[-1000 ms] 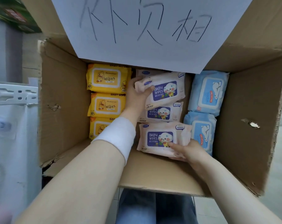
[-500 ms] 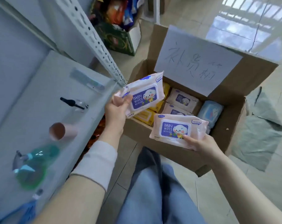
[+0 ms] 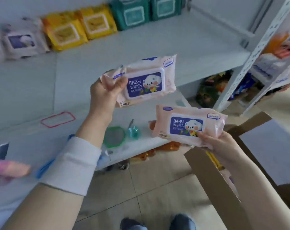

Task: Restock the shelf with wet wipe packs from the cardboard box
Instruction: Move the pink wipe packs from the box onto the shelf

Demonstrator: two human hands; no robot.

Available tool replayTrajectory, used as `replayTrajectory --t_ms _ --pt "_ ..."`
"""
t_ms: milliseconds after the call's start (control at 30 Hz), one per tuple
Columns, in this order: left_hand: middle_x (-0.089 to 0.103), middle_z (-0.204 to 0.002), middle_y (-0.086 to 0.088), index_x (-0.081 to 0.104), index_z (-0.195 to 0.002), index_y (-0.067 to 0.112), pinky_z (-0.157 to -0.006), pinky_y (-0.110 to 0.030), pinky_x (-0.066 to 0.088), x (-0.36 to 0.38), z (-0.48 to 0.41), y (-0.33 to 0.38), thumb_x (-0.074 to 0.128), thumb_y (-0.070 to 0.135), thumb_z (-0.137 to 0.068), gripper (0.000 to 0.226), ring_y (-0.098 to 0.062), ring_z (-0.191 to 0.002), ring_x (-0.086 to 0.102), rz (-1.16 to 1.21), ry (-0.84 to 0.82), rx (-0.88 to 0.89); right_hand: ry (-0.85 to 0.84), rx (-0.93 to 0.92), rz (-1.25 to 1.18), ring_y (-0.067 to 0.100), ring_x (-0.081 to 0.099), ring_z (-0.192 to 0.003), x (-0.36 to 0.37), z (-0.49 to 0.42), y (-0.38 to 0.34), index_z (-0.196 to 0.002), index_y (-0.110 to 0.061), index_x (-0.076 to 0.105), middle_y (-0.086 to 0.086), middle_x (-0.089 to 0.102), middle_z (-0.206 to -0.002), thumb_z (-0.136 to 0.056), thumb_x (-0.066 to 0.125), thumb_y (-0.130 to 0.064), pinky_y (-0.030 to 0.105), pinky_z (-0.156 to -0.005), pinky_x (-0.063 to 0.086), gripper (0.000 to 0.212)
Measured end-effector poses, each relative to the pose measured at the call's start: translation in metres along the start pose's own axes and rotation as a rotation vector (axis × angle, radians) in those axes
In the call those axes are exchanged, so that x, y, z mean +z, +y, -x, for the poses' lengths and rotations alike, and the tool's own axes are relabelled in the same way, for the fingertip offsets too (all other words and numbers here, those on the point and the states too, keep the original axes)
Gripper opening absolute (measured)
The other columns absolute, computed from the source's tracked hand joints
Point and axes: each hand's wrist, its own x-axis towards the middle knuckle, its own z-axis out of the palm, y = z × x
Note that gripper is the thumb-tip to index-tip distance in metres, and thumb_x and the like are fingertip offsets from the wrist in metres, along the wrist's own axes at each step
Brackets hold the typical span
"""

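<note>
Head: left hand, right hand grip wipe packs.

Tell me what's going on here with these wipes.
A person is restocking. The left hand grips one pink plastic baby-wipes pack, raised before the pale grey metal shelf; the right hand holds a second pink pack lower, near the brown cardboard box. Neither is shelved yet; yellow packs and green packs line the back.

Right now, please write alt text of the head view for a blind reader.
The left hand and the right hand each hold a pink baby wipes pack, the upper pack and the lower pack, before a pale shelf. Yellow packs and green packs sit at its back; the cardboard box edge shows lower right.
</note>
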Motion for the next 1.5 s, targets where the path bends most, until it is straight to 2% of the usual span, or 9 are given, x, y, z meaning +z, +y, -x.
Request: replayTrajectory --t_ms 167,333,800,967,1100,1200,1267,1400,1500 --pt "0.071 -0.066 0.009 0.062 -0.09 0.016 -0.052 -0.023 0.054 -0.159 -0.025 0.032 0.074 0.024 -0.075 0.021 -0.005 -0.061 0.067 -0.008 0.192 0.017 -0.193 -0.107 0.064 0.012 0.073 -0.079 0.138 -0.015 -0.034 -0.107 -0.011 0.063 0.005 0.075 -0.098 -0.028 0.09 -0.048 0.022 -0.058 0.057 0.091" --pt "0.071 -0.064 0.017 0.061 -0.091 0.026 -0.043 -0.019 0.051 -0.289 -0.05 0.023 0.058 0.011 -0.088 0.016 0.001 -0.056 0.067 0.024 0.31 -0.027 -0.326 -0.134 0.109 0.028 0.068 -0.075 0.254 -0.049 -0.047 -0.083 -0.022 0.07 0.006 0.075 -0.088 -0.014 0.09 -0.053 0.033 -0.06 0.052 0.079" --pt "0.074 -0.075 0.014 0.063 -0.098 0.023 -0.054 -0.02 0.05 -0.493 -0.213 0.001 0.054 0.018 -0.092 0.012 -0.002 -0.065 0.068 -0.065 0.376 -0.076 -0.451 -0.227 0.191 0.016 0.071 -0.086 0.499 -0.231 -0.115 -0.109 -0.016 0.061 0.003 0.071 -0.105 -0.022 0.091 -0.046 0.028 -0.061 0.058 0.097" --pt "0.069 -0.058 0.015 0.057 -0.09 0.022 -0.036 -0.01 0.038 -0.526 -0.282 -0.026 0.052 0.012 -0.093 0.012 0.003 -0.046 0.061 -0.161 0.339 -0.132 -0.273 -0.298 0.311 0.022 0.064 -0.089 0.568 -0.282 -0.126 -0.116 -0.007 0.059 0.008 0.064 -0.107 -0.073 0.075 -0.008 0.03 -0.065 0.06 0.045" --pt "0.071 -0.083 0.013 0.058 -0.116 0.018 -0.06 -0.019 0.054 -0.538 -0.323 -0.043 0.058 0.009 -0.09 0.028 -0.002 -0.07 0.068 -0.249 0.28 -0.09 0.073 -0.431 0.64 0.025 0.061 -0.092 0.585 -0.311 -0.116 -0.114 -0.007 0.064 0.009 0.066 -0.101 -0.072 0.078 -0.013 0.04 -0.08 0.051 0.044" --pt "0.066 -0.104 -0.001 0.059 -0.116 0.02 -0.085 -0.033 0.05 -0.539 -0.343 -0.047 0.064 0.007 -0.085 0.034 -0.017 -0.092 0.064 -0.333 0.296 -0.025 0.222 -0.513 0.795 0.023 0.056 -0.083 0.59 -0.314 -0.117 -0.11 -0.008 0.065 0.01 0.067 -0.097 -0.07 0.08 -0.027 0.029 -0.06 0.041 0.046" --pt "0.063 -0.109 -0.001 0.059 -0.118 0.016 -0.084 -0.025 0.049 -0.535 -0.349 -0.05 0.066 0.009 -0.083 0.036 -0.012 -0.091 0.061 -0.397 0.327 0.016 0.297 -0.538 0.875 0.021 0.05 -0.081 0.595 -0.313 -0.118 -0.109 -0.006 0.062 0.011 0.066 -0.1 -0.071 0.079 -0.033 0.029 -0.054 0.032 0.05" --pt "0.06 -0.124 -0.005 0.051 -0.121 0.009 -0.089 -0.025 0.041 -0.528 -0.348 -0.052 0.07 0.019 -0.08 0.046 -0.02 -0.112 0.056 -0.644 0.457 0.05 0.426 -0.537 0.922 0.029 0.048 -0.109 0.601 -0.307 -0.118 -0.124 -0.008 0.048 0.014 0.053 -0.126 -0.065 0.081 -0.041 0.038 -0.086 0.04 0.075" --pt "0.048 -0.135 -0.013 0.041 -0.132 0.006 -0.104 -0.035 0.033 -0.516 -0.338 -0.044 0.071 0.018 -0.079 0.062 -0.03 -0.126 0.043 -0.902 0.521 0.106 0.451 -0.602 1.052 0.031 0.03 -0.132 0.599 -0.292 -0.121 -0.142 -0.011 0.029 0.014 0.035 -0.141 -0.07 0.076 -0.043 0.037 -0.108 0.026 0.091"
